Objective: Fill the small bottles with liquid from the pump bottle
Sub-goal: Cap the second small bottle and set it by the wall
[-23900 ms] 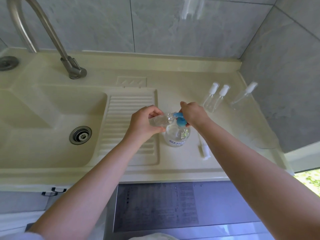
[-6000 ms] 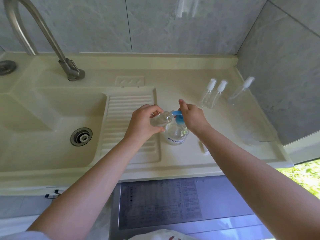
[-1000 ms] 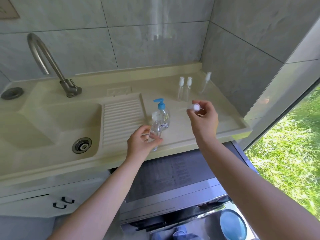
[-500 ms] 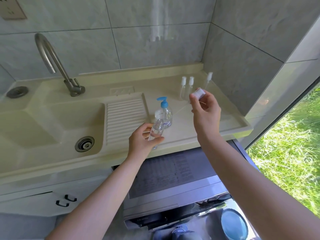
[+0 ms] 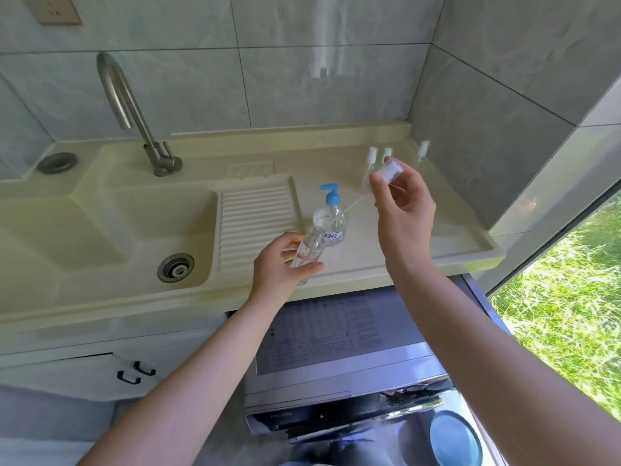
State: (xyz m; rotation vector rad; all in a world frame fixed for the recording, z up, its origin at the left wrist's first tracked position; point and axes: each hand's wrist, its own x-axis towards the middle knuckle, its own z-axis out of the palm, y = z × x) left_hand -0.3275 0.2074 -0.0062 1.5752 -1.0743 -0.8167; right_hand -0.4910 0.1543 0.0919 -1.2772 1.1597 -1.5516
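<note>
Three capped bottles (image 5: 371,163) stand behind the hands, near the wall (image 5: 487,136).

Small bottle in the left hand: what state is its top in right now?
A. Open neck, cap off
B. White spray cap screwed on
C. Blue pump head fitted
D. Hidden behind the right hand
A: the small bottle in the left hand shows a bare open neck, while the right hand holds the white spray cap with its thin tube up and apart from it.
</note>
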